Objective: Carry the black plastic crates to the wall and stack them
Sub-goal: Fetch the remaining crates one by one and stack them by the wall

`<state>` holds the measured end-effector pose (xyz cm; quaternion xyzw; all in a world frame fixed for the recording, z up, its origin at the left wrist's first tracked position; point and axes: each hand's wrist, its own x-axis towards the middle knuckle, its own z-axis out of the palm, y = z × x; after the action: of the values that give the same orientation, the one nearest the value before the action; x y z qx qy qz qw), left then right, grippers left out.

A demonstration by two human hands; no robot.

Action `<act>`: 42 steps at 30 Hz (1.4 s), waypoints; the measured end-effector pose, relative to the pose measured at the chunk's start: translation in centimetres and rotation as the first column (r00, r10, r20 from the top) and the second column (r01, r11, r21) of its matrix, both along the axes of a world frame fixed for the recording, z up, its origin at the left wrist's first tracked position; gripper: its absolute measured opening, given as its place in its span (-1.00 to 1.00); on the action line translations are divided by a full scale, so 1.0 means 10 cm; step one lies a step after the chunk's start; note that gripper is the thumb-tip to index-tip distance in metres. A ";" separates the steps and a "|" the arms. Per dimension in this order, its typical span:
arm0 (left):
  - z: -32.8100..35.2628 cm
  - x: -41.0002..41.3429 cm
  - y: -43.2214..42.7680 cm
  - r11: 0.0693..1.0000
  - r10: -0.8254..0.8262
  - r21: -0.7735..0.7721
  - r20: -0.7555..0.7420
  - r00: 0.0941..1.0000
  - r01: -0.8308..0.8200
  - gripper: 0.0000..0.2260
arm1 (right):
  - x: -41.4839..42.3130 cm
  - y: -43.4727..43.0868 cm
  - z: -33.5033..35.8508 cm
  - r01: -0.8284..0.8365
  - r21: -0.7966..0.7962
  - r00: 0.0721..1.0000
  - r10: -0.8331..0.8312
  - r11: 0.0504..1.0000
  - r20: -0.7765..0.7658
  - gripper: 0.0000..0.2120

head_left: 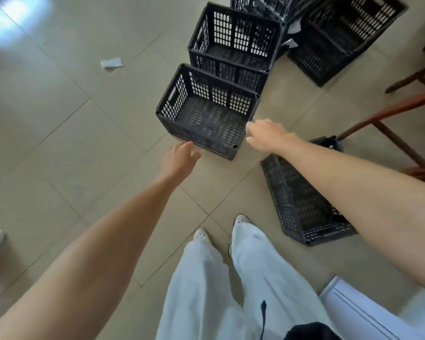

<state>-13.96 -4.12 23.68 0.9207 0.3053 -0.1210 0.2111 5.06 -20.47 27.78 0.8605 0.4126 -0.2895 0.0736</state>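
Note:
An empty black plastic crate point(206, 111) stands on the tiled floor straight ahead of me. My left hand point(179, 157) hovers with spread fingers at its near left corner, just touching or almost touching the rim. My right hand point(264, 134) reaches to its right side, fingers loosely curled, holding nothing. Behind it stands a taller crate point(233, 45), with more crates point(341, 35) at the top right. Another black crate point(302, 200) sits on the floor under my right forearm, partly hidden.
Dark wooden chair legs point(388, 114) stand at the right. A scrap of paper point(111, 62) lies on the floor to the left. A white panel point(368, 312) sits at the bottom right. My feet point(221, 229) in white shoes are below the crate.

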 end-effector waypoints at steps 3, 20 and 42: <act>-0.34 0.36 0.23 0.996 0.072 -0.037 -0.095 0.993 -0.076 -0.61 | 0.48 0.35 -0.34 -0.011 -0.005 1.000 0.011 1.000 -0.004 -0.71; -2.67 1.90 1.29 0.708 0.389 -0.333 -0.551 0.738 -0.622 -0.20 | 2.13 1.88 -2.73 0.095 -0.082 0.992 -0.101 0.992 -0.072 -0.63; -4.08 2.50 1.23 -0.113 0.957 -0.478 -0.289 0.034 -0.871 -0.30 | 3.18 2.51 -4.52 0.280 0.014 0.958 -0.279 0.960 -0.062 -0.26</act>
<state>11.06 8.15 -17.15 0.3479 0.7879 0.0498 0.5057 36.83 4.63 -17.46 0.9020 0.2923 -0.3175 0.0099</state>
